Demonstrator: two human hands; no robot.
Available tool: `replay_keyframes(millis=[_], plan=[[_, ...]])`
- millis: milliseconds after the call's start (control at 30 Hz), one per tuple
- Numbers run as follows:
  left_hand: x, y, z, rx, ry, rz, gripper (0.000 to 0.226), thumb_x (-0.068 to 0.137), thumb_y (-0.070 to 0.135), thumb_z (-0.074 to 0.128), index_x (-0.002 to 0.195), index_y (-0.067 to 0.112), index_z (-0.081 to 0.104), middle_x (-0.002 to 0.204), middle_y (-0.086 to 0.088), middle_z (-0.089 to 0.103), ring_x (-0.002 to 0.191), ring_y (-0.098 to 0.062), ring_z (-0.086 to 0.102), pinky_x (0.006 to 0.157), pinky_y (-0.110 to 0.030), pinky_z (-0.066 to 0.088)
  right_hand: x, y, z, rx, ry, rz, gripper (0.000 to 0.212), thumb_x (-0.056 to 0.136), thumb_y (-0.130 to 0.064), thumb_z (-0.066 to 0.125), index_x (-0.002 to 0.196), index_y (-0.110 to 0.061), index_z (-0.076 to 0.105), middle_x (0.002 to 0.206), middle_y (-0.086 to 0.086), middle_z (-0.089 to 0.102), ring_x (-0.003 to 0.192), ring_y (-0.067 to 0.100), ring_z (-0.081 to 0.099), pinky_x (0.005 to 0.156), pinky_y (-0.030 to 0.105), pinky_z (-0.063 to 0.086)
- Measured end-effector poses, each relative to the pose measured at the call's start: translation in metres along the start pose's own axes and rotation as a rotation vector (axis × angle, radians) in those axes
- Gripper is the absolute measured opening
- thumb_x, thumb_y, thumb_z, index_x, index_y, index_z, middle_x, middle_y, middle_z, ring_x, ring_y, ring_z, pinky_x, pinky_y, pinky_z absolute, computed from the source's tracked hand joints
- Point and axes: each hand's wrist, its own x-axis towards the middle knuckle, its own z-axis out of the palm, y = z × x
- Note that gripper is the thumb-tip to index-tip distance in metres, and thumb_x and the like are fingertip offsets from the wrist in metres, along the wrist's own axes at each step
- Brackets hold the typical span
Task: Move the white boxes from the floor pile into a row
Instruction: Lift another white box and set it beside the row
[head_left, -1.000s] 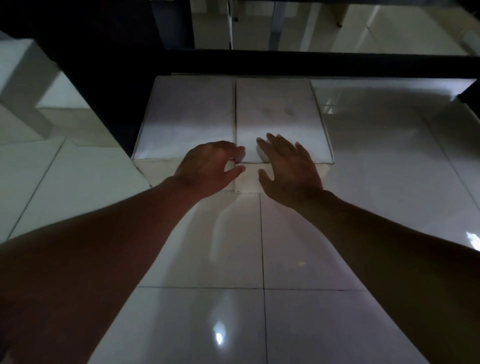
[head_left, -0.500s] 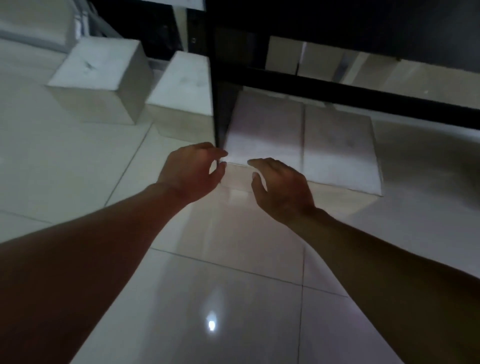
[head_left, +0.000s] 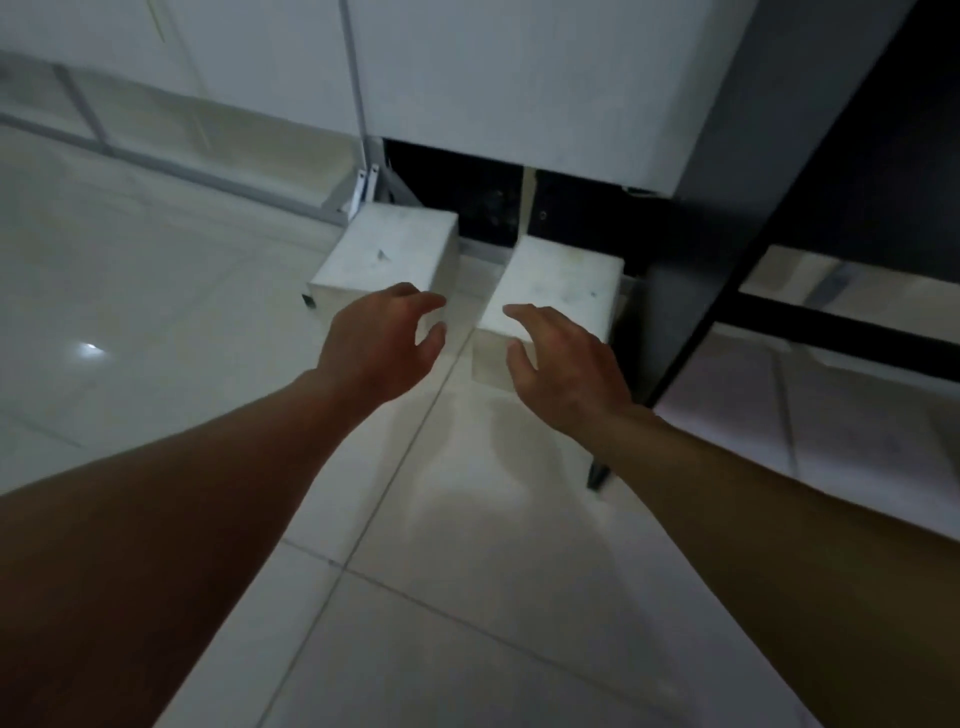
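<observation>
Two white boxes stand on the tiled floor a little apart, a left box (head_left: 390, 254) and a right box (head_left: 558, 283). My left hand (head_left: 384, 345) hovers over the near right corner of the left box, fingers curled and apart, holding nothing. In front of the right box's near face, my right hand (head_left: 561, 364) is spread with fingers apart, also holding nothing. I cannot tell whether either hand touches its box. Part of the row of placed white boxes (head_left: 810, 431) shows at the right under the dark frame.
A black frame post (head_left: 691, 291) stands just right of the right box, with a black crossbar (head_left: 841, 322) running right. A pale cabinet (head_left: 519, 78) hangs above the boxes. A metal rail (head_left: 171, 166) runs along the floor at left. Glossy white tiles (head_left: 441, 571) lie beneath my arms.
The view has swung left from the two placed boxes under the frame to the two loose boxes. Both hands have moved over to them, still holding nothing.
</observation>
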Motion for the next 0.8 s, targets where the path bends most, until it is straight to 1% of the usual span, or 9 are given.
replay_keyframes(millis=[67, 167, 267, 400, 500, 667, 800], plan=[[0.013, -0.021, -0.013, 0.006, 0.021, 0.005, 0.037, 0.093, 0.036, 0.056, 0.128, 0.025, 0.063, 0.121, 0.0, 0.065, 0.106, -0.024, 0.063, 0.078, -0.034, 0.046, 0.024, -0.014, 0.002, -0.026, 0.007, -0.01, 0.04, 0.099, -0.031, 0.045, 0.138, -0.027, 0.048, 0.136, -0.006, 0.055, 0.119, 0.019, 0.053, 0.091, 0.035, 0.043], [0.035, -0.052, -0.033, -0.003, 0.063, -0.002, 0.037, 0.094, 0.038, 0.056, 0.128, 0.025, 0.062, 0.123, 0.001, 0.063, 0.105, -0.025, 0.062, 0.08, -0.036, 0.047, 0.058, -0.041, 0.003, -0.03, 0.027, 0.013, 0.042, 0.099, -0.031, 0.044, 0.141, -0.026, 0.045, 0.14, -0.004, 0.052, 0.123, 0.021, 0.051, 0.095, 0.037, 0.043], [0.049, -0.075, -0.043, -0.008, 0.079, -0.028, 0.038, 0.094, 0.037, 0.055, 0.129, 0.024, 0.062, 0.125, 0.0, 0.062, 0.109, -0.025, 0.06, 0.082, -0.036, 0.046, 0.083, -0.062, 0.004, -0.033, 0.017, -0.001, 0.043, 0.099, -0.031, 0.044, 0.142, -0.025, 0.045, 0.144, -0.003, 0.049, 0.126, 0.021, 0.048, 0.099, 0.038, 0.043], [0.057, -0.092, -0.052, -0.034, 0.095, -0.064, 0.04, 0.094, 0.038, 0.055, 0.131, 0.024, 0.061, 0.128, -0.001, 0.061, 0.114, -0.024, 0.058, 0.085, -0.035, 0.045, 0.107, -0.08, 0.009, -0.044, 0.019, 0.005, 0.042, 0.099, -0.032, 0.044, 0.141, -0.027, 0.044, 0.141, -0.002, 0.05, 0.121, 0.023, 0.051, 0.095, 0.037, 0.042], [0.058, -0.109, -0.059, -0.04, 0.097, -0.122, 0.041, 0.094, 0.04, 0.054, 0.132, 0.024, 0.059, 0.13, 0.0, 0.06, 0.116, -0.024, 0.056, 0.088, -0.036, 0.044, 0.125, -0.097, 0.023, -0.049, 0.026, 0.024, 0.042, 0.099, -0.033, 0.043, 0.14, -0.027, 0.045, 0.139, -0.002, 0.051, 0.121, 0.023, 0.051, 0.094, 0.037, 0.042], [0.074, -0.145, -0.057, -0.044, 0.108, -0.204, 0.043, 0.095, 0.041, 0.053, 0.134, 0.022, 0.057, 0.13, -0.004, 0.06, 0.118, -0.025, 0.056, 0.092, -0.036, 0.043, 0.168, -0.122, 0.058, -0.055, 0.005, 0.043, 0.042, 0.099, -0.035, 0.042, 0.14, -0.025, 0.045, 0.139, 0.001, 0.051, 0.124, 0.025, 0.049, 0.098, 0.039, 0.041], [0.105, -0.171, -0.046, -0.039, 0.097, -0.249, 0.043, 0.096, 0.039, 0.052, 0.135, 0.021, 0.057, 0.133, -0.005, 0.059, 0.12, -0.025, 0.054, 0.095, -0.038, 0.044, 0.216, -0.12, 0.085, -0.065, -0.001, 0.061, 0.042, 0.1, -0.035, 0.041, 0.14, -0.021, 0.045, 0.14, 0.004, 0.051, 0.125, 0.027, 0.048, 0.098, 0.039, 0.039]])
